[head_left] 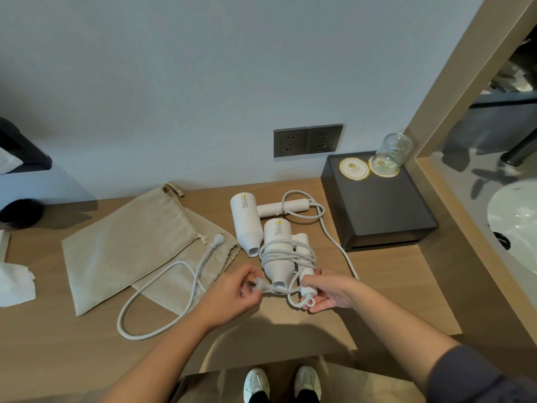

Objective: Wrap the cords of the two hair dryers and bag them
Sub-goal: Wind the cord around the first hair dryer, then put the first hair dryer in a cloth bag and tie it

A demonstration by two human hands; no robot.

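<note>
A white plug point(256, 286) is pinched between the thumb and fingers of the left hand point(232, 295). The handle end of the near hair dryer point(274, 232) is gripped by the right hand point(329, 292), with a small loop of cord hanging below the fingers. This dryer's wound cord point(287, 253) is wrapped in several turns round the barrel and folded handle. Just behind it the far hair dryer point(247, 219) is laid on the wooden tabletop point(87, 344), its handle looped once by its own cord.

A loose cord point(200, 267) (its far end is hidden by the arms) is spread in a wide curve to the left. Its plug end is rested on two flat beige cloth bags point(125, 248), which are overlapped and fitted with drawstrings.

To the right a dark box point(377, 216) is set against the wall. On it an upturned clear glass point(393, 151) is stood on a round coaster point(385, 173). A grey double wall socket point(308, 140) is mounted above the tabletop.
</note>
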